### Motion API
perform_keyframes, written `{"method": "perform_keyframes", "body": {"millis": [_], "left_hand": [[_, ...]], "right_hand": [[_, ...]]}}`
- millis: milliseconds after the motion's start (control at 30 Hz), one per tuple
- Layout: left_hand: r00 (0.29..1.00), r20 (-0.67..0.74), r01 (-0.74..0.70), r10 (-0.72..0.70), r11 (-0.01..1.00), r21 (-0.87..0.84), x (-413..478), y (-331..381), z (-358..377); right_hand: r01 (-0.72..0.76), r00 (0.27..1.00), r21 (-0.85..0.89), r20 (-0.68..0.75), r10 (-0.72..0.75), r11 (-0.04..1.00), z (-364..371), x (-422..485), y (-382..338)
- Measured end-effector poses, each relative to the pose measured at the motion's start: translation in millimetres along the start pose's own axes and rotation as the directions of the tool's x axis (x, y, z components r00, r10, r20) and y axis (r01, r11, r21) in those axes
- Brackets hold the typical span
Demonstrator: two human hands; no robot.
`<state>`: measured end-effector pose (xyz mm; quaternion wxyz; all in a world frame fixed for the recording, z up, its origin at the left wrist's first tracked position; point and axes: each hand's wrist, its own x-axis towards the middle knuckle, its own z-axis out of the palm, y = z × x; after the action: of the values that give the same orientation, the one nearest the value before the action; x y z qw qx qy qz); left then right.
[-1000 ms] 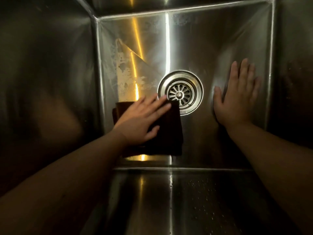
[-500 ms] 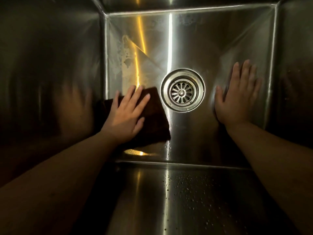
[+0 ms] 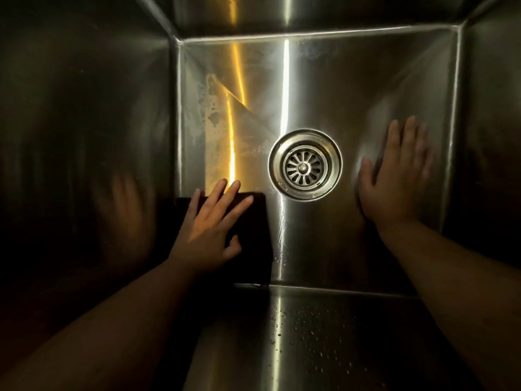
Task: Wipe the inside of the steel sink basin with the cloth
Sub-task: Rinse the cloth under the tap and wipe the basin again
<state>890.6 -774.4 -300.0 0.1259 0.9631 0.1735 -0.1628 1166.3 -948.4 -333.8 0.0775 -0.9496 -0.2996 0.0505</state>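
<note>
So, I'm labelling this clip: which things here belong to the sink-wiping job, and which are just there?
Job: dark cloth, pressed flat by the left hand; steel sink basin; residue patch.
Just there: drain strainer; droplets on the near wall; right hand, flat on the floor.

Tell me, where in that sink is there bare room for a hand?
Bare sink floor lies between the drain and the far wall, and between the cloth and the right hand. The near-left corner is crowded: the left hand presses the cloth there.
</note>
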Motion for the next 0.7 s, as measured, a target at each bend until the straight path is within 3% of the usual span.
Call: {"method": "perform_keyframes", "body": {"millis": [133,233,333,433,500,533,600,667,700], "left_hand": [[0.966,-0.135,0.208,-0.221,0.972,-0.108,25.3,1.5,2.1],[0.956,-0.168,0.231,-0.241,0.97,-0.077,47.4,-10.3,-7.9],[0.977,-0.166,0.148,-0.138,0.988,0.051,75.7,-28.4,-22.4],[0.989,-0.122,-0.061,0.084,0.982,0.181,106.3,-48.7,-38.3],[0.984,-0.121,-0.096,0.13,0.963,0.252,114.1,-54.4,-43.0],[0.986,-0.151,-0.036,0.075,0.968,0.25,111.3,-50.8,-41.6],[0.945,-0.235,0.259,-0.227,0.959,0.117,95.0,-29.9,-33.3],[0.809,-0.205,0.548,-0.551,0.833,-0.077,78.4,1.5,-22.9],[0.763,-0.163,0.611,-0.626,0.78,-0.137,73.9,15.5,-19.1]], "right_hand": [[-0.005,1.0,0.01,-0.019,0.005,1.0,2.7,-0.7,0.9],[0.002,1.0,0.017,-0.016,-0.002,1.0,0.7,-1.6,-0.1],[-0.003,1.0,0.002,-0.02,0.003,1.0,0.5,-0.8,-1.4],[-0.004,0.999,0.003,-0.035,0.004,1.0,1.2,-1.3,-0.5],[-0.003,0.999,0.01,-0.039,0.003,1.0,1.8,-1.6,-0.7],[-0.004,0.999,0.013,-0.036,0.004,1.0,1.8,-1.6,-0.8],[-0.004,1.0,0.018,-0.03,0.005,1.0,1.5,-1.9,-1.6],[-0.006,1.0,0.02,-0.025,0.006,1.0,0.0,-1.6,-2.1],[-0.007,1.0,0.023,-0.023,0.007,1.0,-0.8,-1.0,-2.1]]}}
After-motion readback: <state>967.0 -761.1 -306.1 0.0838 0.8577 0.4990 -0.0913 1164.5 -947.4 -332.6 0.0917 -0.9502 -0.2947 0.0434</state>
